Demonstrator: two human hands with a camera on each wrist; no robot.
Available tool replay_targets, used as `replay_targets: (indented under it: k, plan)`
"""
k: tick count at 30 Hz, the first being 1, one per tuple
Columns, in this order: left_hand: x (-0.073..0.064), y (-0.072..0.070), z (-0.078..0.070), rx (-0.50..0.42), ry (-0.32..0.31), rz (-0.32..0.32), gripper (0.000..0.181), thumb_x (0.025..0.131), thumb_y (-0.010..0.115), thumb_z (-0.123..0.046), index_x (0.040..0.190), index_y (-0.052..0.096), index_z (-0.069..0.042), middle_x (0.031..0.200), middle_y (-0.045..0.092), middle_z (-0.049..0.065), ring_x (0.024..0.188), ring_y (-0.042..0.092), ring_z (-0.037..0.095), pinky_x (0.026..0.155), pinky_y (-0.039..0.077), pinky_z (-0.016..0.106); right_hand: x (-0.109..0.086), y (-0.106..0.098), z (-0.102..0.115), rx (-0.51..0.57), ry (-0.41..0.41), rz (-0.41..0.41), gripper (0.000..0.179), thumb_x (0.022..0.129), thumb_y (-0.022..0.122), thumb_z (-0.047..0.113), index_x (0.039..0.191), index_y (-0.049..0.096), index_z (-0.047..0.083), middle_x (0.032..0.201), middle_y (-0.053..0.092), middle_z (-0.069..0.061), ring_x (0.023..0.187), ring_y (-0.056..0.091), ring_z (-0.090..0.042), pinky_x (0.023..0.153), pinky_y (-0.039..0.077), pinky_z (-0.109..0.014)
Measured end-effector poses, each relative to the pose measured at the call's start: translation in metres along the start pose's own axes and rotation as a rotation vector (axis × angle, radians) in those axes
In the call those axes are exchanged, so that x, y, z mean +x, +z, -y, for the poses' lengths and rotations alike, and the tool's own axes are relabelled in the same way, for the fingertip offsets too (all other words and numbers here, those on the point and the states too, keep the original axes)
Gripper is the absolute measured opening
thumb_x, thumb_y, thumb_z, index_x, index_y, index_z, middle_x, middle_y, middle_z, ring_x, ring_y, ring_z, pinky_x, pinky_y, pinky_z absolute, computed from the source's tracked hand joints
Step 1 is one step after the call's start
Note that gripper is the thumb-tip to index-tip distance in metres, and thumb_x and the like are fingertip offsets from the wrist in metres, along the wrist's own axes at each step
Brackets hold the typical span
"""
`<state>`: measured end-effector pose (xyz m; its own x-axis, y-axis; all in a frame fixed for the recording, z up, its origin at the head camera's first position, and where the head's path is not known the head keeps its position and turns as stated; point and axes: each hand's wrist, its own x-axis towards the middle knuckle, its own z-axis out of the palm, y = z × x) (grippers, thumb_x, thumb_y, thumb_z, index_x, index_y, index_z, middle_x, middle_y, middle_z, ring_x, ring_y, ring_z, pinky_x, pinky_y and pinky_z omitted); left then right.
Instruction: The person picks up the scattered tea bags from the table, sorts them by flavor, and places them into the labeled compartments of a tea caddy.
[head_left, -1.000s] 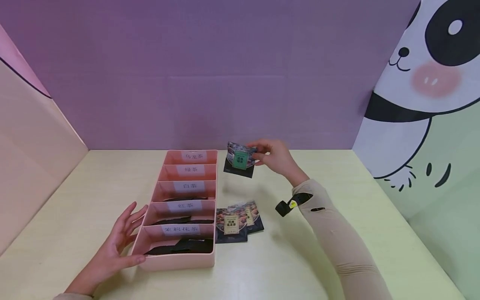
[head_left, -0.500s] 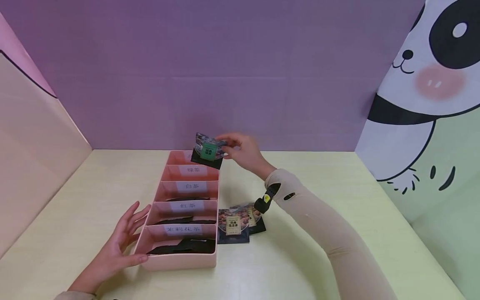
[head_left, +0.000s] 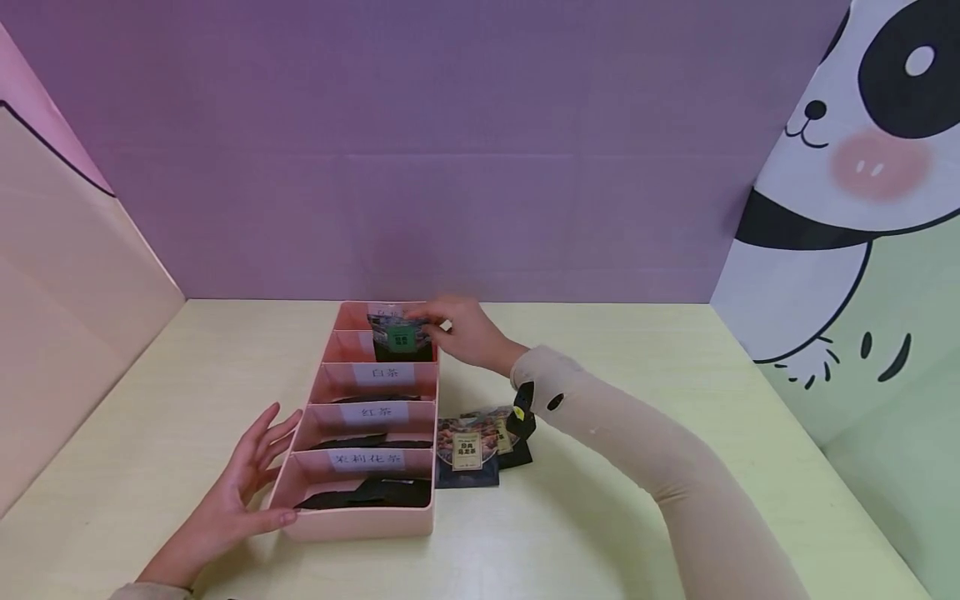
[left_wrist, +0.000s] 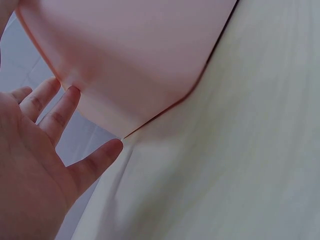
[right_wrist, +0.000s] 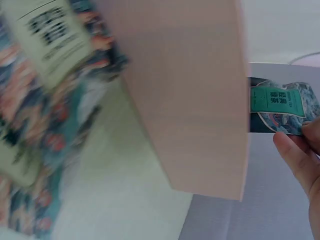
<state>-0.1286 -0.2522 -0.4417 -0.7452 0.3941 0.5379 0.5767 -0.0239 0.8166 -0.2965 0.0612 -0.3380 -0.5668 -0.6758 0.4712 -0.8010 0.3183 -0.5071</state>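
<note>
My right hand point(head_left: 468, 333) pinches the upper right corner of a dark tea sachet with a green label point(head_left: 401, 337). The sachet stands upright at the second compartment from the back of a pink divided box point(head_left: 360, 523), its lower edge inside. In the right wrist view the same sachet point(right_wrist: 276, 100) is partly hidden behind the box wall point(right_wrist: 190, 100). My left hand point(head_left: 225, 500) rests against the box's front left corner, thumb and fingers spread and fairly straight. The left wrist view shows its fingertips point(left_wrist: 74, 92) touching the box side point(left_wrist: 135, 55).
Two tea sachets with cream labels point(head_left: 467, 454) lie overlapping on the table right of the box. Dark sachets point(head_left: 375, 492) lie in the three front compartments. White handwritten labels point(head_left: 367, 459) mark the dividers. A purple wall point(head_left: 450, 167) stands behind the table.
My right hand has carried the green-labelled sachet left from beside the box, then down into the second compartment from the back. The left hand has stayed at the box corner.
</note>
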Motion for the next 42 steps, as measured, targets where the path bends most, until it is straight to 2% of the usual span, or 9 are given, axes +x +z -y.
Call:
replay_targets:
  k: [3,6,10,16,23,29,34,42]
  plan:
    - [0.0,0.0,-0.001,0.013,-0.009,-0.001,0.123,0.06,0.068,0.032,0.158,0.001,-0.001,0.161,0.029,-0.003,0.139,0.035,0.002,0.098,0.034,0.012,-0.005,0.003,0.0,-0.041,-0.004,0.044,0.027,0.094,0.061,-0.005,0.119,0.071,0.001,0.114,0.071,-0.011,0.091,0.067,-0.016,0.081,0.052,-0.02]
    - [0.0,-0.001,-0.002,0.025,-0.02,-0.005,0.123,0.06,0.068,0.032,0.158,0.001,-0.002,0.161,0.03,-0.004,0.139,0.035,0.002,0.098,0.033,0.011,-0.01,0.005,0.001,-0.097,0.011,0.073,0.023,0.095,0.062,-0.001,0.115,0.073,0.003,0.11,0.073,-0.009,0.084,0.066,-0.013,0.074,0.05,-0.017]
    - [0.0,-0.001,-0.003,0.022,-0.021,-0.004,0.123,0.061,0.068,0.032,0.158,0.001,-0.002,0.161,0.03,-0.003,0.139,0.035,0.002,0.098,0.033,0.012,-0.014,0.008,0.002,-0.172,0.032,0.092,0.02,0.096,0.064,0.005,0.113,0.074,0.006,0.107,0.073,-0.005,0.082,0.061,-0.016,0.068,0.045,-0.021]
    - [0.0,-0.001,-0.004,0.014,-0.031,-0.007,0.122,0.062,0.067,0.032,0.159,0.001,-0.002,0.161,0.029,-0.004,0.139,0.035,0.002,0.097,0.033,0.012,-0.016,0.015,-0.002,-0.24,0.008,0.119,0.017,0.096,0.065,0.009,0.109,0.075,0.009,0.105,0.074,-0.001,0.09,0.057,-0.023,0.074,0.044,-0.025]
    - [0.0,-0.001,-0.006,0.025,-0.059,0.0,0.122,0.064,0.068,0.03,0.159,0.0,-0.005,0.161,0.028,-0.006,0.139,0.035,0.001,0.096,0.033,0.012,-0.019,0.021,-0.004,-0.314,-0.043,0.133,0.014,0.095,0.066,0.009,0.104,0.077,0.009,0.105,0.074,-0.001,0.093,0.054,-0.017,0.084,0.044,-0.028]
    - [0.001,0.0,-0.006,0.019,-0.055,-0.012,0.122,0.063,0.068,0.03,0.159,0.001,-0.004,0.161,0.03,-0.005,0.138,0.036,0.001,0.096,0.034,0.012,-0.022,0.023,-0.003,-0.347,-0.07,0.124,0.015,0.094,0.065,0.008,0.102,0.077,0.008,0.105,0.071,-0.003,0.097,0.053,-0.021,0.089,0.044,-0.032]
    - [0.001,0.0,-0.006,0.012,-0.042,-0.008,0.122,0.062,0.067,0.031,0.159,0.001,-0.003,0.161,0.03,-0.003,0.139,0.036,0.002,0.097,0.034,0.013,-0.023,0.023,-0.004,-0.346,-0.044,0.15,0.02,0.096,0.061,0.009,0.108,0.077,0.007,0.112,0.069,-0.005,0.103,0.052,-0.023,0.092,0.043,-0.033]
    - [0.001,0.0,-0.006,0.022,-0.054,-0.012,0.121,0.063,0.068,0.03,0.159,0.002,-0.004,0.161,0.03,-0.004,0.138,0.036,0.002,0.096,0.034,0.012,-0.031,0.016,0.004,-0.344,-0.012,0.249,0.031,0.099,0.056,0.012,0.127,0.069,0.009,0.132,0.061,-0.011,0.115,0.049,-0.027,0.099,0.04,-0.039]
